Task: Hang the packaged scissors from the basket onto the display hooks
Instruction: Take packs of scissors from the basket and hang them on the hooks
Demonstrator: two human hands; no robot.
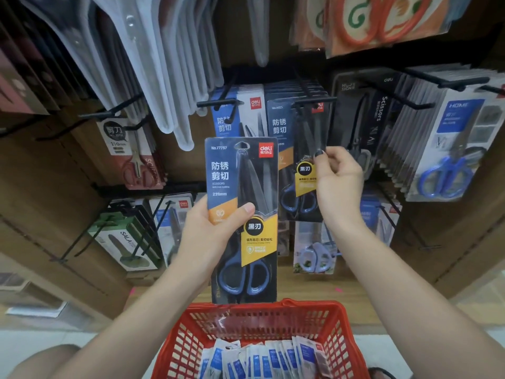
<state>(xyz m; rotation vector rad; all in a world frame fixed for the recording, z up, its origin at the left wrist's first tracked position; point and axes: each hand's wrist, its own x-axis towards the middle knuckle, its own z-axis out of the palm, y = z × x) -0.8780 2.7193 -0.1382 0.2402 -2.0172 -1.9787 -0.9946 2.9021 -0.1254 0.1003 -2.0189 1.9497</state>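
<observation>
My left hand (210,233) grips a blue-and-yellow packaged pair of scissors (243,203) upright above the red basket (338,329), thumb across its front. My right hand (338,181) pinches the edge of a like pack (300,160) that hangs on a black display hook (314,101). To the left of it, another hook (218,103) carries more of the same blue packs. Several white-and-blue packaged scissors (262,359) lie in the basket.
Hooks all around carry other goods: clear sleeves (153,64) at upper left, black scissor packs (363,119) and white-blue packs (451,149) at right, green and white packs (128,236) at lower left. A wooden shelf (355,294) lies behind the basket.
</observation>
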